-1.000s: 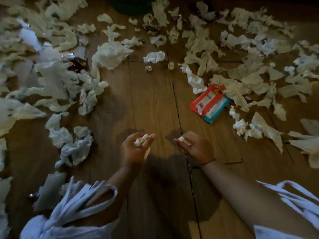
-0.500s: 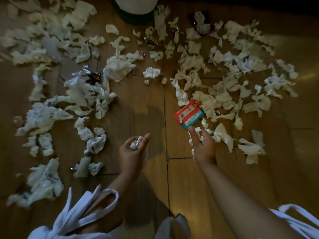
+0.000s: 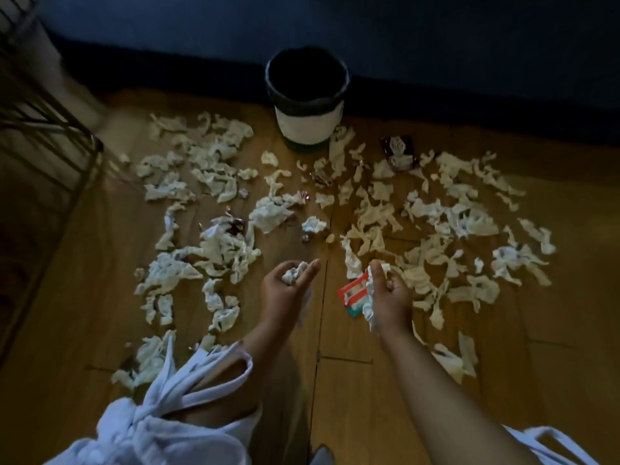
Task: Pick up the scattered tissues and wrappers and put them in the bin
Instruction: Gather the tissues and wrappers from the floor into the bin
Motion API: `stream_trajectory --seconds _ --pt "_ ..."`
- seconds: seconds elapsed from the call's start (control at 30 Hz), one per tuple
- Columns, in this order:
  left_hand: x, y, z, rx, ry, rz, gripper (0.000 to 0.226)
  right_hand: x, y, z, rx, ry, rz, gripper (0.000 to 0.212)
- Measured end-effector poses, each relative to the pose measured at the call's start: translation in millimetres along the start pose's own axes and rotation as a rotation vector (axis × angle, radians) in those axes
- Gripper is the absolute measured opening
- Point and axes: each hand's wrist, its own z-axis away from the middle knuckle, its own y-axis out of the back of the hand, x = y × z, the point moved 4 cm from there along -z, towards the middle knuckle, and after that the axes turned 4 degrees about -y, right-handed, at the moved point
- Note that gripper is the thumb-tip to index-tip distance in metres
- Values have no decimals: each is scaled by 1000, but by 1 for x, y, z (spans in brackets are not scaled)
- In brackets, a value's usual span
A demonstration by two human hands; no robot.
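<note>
Head view puts you over the mess with both hands loaded. Your left hand (image 3: pixel 288 290) is cupped palm-up, fingers curled round a small tissue wad (image 3: pixel 293 271), and your right hand (image 3: pixel 391 297) grips a longer tissue strip (image 3: pixel 369 312) that trails out below the palm. The bin (image 3: pixel 307 124) stands at the far side of the wooden floor (image 3: pixel 335 380), against the dark wall, mouth open and well apart from your hands, with scattered tissues (image 3: pixel 436 213) spread across the boards between. A red-and-teal wrapper (image 3: pixel 352 293) shows just left of your right hand; whether you hold it or it lies on the floor beneath, I cannot tell. My call: bring both loads right over the rim before you let go, low and centred, because light tissue drifts. Empty one hand at a time, and feed that trailing strip in first so it doesn't drape over the edge.
</note>
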Motion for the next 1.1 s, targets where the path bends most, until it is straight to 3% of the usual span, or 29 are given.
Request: stream_trajectory --seconds 0.1,0.4,0.67,0.83,1.0,1.1 --pt "0 5 -28 4 47 32 21 -14 -24 -20 1 5 64 45" --pt "4 24 -158 24 255 1 19 -44 -112 -98 -88 -206 87 21" --pt "36 3 -280 -61 285 -59 29 -88 -162 -187 -101 -323 102 45" --pt "75 -16 -372 6 303 12 20 -156 -195 -270 -144 -369 85 57" --pt "104 -32 -457 195 415 177 35 -214 -239 -363 -213 -359 73 70" --pt "107 -45 -506 234 446 244 33 -233 -272 -415 -247 -381 24 69"
